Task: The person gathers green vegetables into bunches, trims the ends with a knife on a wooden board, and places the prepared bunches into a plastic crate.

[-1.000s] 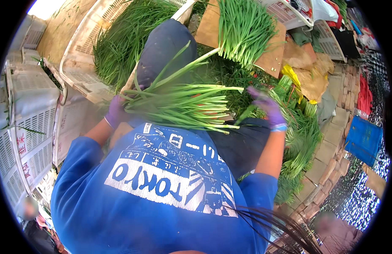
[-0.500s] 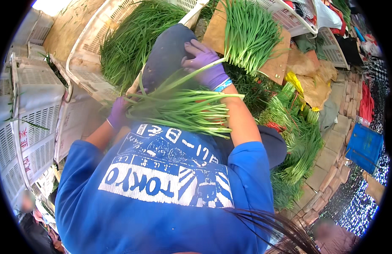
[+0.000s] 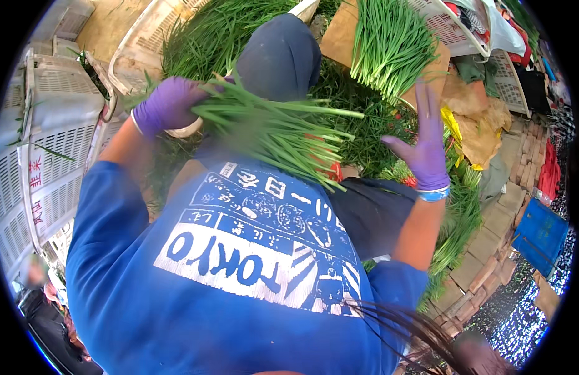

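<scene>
My left hand [image 3: 169,105], in a purple glove, is closed round the leafy end of a bunch of garlic chives [image 3: 283,134]. The bunch lies across in front of my blue shirt, its pale cut stem ends pointing right. My right hand [image 3: 425,147], also gloved in purple, is raised to the right of the bunch with its fingers spread and nothing in it. Just beyond that hand, a thick pile of chives [image 3: 389,47] rests on a brown board [image 3: 337,41], stem ends toward me.
A white crate [image 3: 138,50] at the far left holds loose chives [image 3: 205,37]. More white crates [image 3: 61,131] stand at my left. Tied green bundles [image 3: 452,237] lie at my right, beside a brick edging [image 3: 483,250]. My bent knee [image 3: 280,56] rises beyond the bunch.
My right hand has left the bunch's side and moved right, its fingers now spread. My left hand has lifted up and to the left, still holding the chives.
</scene>
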A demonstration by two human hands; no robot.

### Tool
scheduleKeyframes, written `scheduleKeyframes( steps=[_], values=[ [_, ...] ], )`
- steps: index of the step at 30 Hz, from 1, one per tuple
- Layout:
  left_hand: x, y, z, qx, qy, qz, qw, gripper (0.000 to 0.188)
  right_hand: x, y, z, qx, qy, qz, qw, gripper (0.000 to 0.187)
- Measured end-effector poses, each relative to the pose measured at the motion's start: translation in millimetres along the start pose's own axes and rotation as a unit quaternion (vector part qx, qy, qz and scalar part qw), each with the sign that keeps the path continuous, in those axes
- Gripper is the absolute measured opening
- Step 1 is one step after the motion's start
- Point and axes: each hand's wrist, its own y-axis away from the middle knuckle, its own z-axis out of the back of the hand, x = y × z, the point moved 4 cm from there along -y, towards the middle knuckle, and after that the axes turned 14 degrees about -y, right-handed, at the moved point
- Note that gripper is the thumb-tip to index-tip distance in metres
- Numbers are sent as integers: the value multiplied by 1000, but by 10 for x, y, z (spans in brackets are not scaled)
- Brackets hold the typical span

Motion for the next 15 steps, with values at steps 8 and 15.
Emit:
scheduleKeyframes(
  steps=[8,15],
  values=[
    [-929,-1209,1402,86,-268,-135,950,26,853,-899,-886,140,-538,46,830,77],
    [-1627,-1352,1948,31,-115,-163,979,33,66,-190,108,-116,-718,25,686,39]
  ],
)
